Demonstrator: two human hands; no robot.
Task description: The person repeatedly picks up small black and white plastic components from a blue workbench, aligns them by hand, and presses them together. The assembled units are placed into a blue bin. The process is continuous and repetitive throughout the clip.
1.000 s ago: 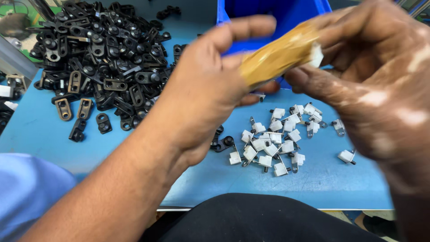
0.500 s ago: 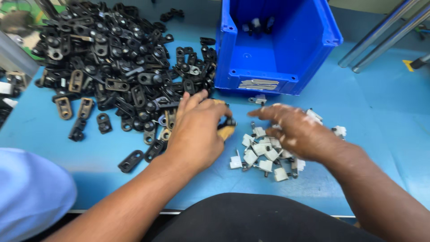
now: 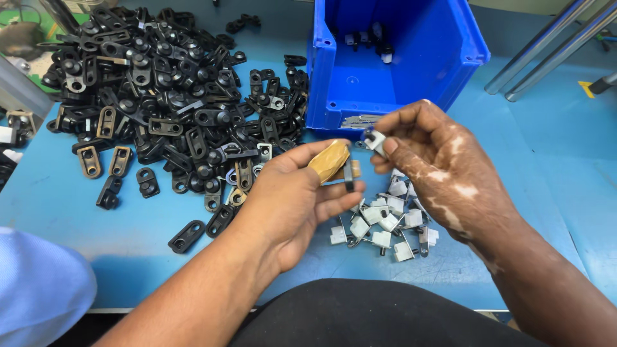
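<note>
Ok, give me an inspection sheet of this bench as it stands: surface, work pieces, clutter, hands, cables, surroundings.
Surface: light blue bench top, parts lying loose on it.
Job's things: small black flat bracket pinched in the left hand; small white plastic clip pinched in the right hand; a tan wrap covers the left thumb.
Clutter: big heap of black plastic brackets at left; small pile of white clips under the hands.
Grippers: both hands closed on their parts, held close together above the bench.
Cables: nothing seen.
Surroundings: open blue plastic bin with a few pieces inside; metal rods at right.
</note>
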